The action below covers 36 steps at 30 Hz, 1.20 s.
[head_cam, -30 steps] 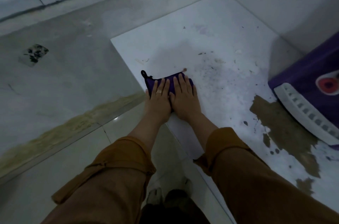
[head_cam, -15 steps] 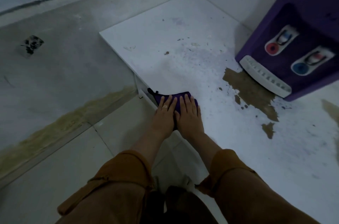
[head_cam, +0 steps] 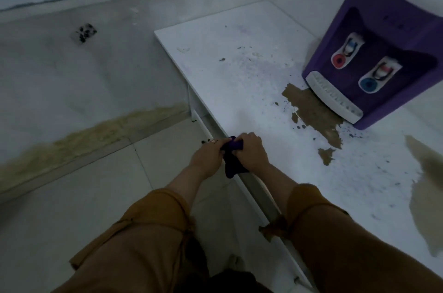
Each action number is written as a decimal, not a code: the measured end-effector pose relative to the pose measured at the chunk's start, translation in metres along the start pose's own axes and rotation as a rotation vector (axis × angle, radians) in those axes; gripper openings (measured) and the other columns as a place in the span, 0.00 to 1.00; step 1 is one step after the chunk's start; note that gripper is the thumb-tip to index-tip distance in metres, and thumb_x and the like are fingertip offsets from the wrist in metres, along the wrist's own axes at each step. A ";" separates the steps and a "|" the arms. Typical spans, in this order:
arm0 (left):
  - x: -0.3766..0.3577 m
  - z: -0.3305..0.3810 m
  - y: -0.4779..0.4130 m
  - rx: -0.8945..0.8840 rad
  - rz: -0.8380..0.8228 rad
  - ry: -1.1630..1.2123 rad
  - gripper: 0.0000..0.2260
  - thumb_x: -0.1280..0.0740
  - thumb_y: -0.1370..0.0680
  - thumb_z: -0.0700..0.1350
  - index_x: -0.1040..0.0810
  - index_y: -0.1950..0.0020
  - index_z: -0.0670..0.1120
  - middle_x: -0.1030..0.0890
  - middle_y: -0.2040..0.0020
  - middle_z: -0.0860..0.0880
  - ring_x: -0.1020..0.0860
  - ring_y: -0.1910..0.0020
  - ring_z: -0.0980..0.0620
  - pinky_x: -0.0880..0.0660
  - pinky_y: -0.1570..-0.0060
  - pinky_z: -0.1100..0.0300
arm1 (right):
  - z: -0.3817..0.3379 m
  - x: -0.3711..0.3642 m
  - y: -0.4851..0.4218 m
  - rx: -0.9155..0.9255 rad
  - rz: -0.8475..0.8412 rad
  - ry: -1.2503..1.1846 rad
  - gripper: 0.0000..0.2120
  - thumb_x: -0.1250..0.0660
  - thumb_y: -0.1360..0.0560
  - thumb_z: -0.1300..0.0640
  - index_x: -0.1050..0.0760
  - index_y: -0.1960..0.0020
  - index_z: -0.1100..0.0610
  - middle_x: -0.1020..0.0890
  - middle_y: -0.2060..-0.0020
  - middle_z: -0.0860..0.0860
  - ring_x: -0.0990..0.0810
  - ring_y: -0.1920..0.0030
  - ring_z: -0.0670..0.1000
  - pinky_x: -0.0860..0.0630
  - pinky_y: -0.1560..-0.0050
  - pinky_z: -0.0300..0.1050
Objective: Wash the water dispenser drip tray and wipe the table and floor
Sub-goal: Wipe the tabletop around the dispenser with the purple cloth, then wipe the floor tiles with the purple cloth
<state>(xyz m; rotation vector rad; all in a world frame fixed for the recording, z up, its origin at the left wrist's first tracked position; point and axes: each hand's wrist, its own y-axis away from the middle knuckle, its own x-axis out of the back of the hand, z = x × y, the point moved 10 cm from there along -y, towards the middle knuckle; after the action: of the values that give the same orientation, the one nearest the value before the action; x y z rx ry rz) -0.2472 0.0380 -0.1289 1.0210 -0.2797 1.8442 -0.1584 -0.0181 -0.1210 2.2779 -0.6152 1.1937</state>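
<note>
At frame centre, the left hand (head_cam: 208, 156) and right hand (head_cam: 252, 153) both clench a bunched dark purple cloth (head_cam: 232, 158) at the white table's (head_cam: 239, 81) edge.

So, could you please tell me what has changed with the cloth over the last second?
Both hands, left and right, dragged the purple cloth back off the table edge and bunched it up between them. The brown patches and dispenser stay as before.

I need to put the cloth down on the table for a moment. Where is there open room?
The widest bare stretch of the table is the far left part, between its far corner and the water dispenser. The near right part is also open but speckled. It is tight by the drip tray, where a brown patch spreads. Both hands grip the cloth at the table's near edge.
</note>
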 end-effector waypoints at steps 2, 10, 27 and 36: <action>0.008 -0.005 0.018 0.053 0.120 0.129 0.18 0.43 0.19 0.39 0.32 0.29 0.48 0.27 0.33 0.42 0.29 0.36 0.45 0.33 0.36 0.56 | -0.005 0.002 0.011 0.036 -0.007 -0.170 0.12 0.33 0.29 0.65 0.23 0.46 0.64 0.22 0.49 0.61 0.23 0.48 0.58 0.29 0.52 0.42; 0.011 -0.077 0.120 0.601 0.444 1.013 0.29 0.37 0.22 0.53 0.43 0.25 0.45 0.33 0.28 0.43 0.28 0.35 0.46 0.30 0.43 0.60 | -0.058 -0.044 0.051 -0.149 -0.388 -0.936 0.12 0.30 0.28 0.64 0.29 0.47 0.59 0.22 0.49 0.56 0.21 0.55 0.52 0.22 0.60 0.42; 0.023 -0.187 0.192 0.725 0.417 0.723 0.24 0.34 0.22 0.44 0.37 0.28 0.52 0.26 0.38 0.41 0.24 0.42 0.42 0.27 0.39 0.47 | -0.100 -0.150 0.065 -0.203 -0.479 -0.899 0.09 0.40 0.24 0.68 0.25 0.50 0.57 0.24 0.47 0.53 0.25 0.53 0.50 0.25 0.59 0.43; -0.126 -0.336 0.141 0.801 0.543 1.113 0.18 0.34 0.22 0.43 0.29 0.33 0.44 0.24 0.45 0.46 0.25 0.56 0.53 0.28 0.65 0.66 | -0.025 -0.325 -0.018 -0.126 -0.388 -0.887 0.21 0.39 0.28 0.74 0.29 0.41 0.53 0.24 0.44 0.57 0.24 0.44 0.57 0.21 0.48 0.51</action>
<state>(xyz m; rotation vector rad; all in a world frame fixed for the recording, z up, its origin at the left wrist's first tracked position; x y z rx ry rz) -0.5187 0.0822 -0.3995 0.2248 1.0015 2.8051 -0.3311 0.0631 -0.3861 2.5847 -0.4759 -0.0784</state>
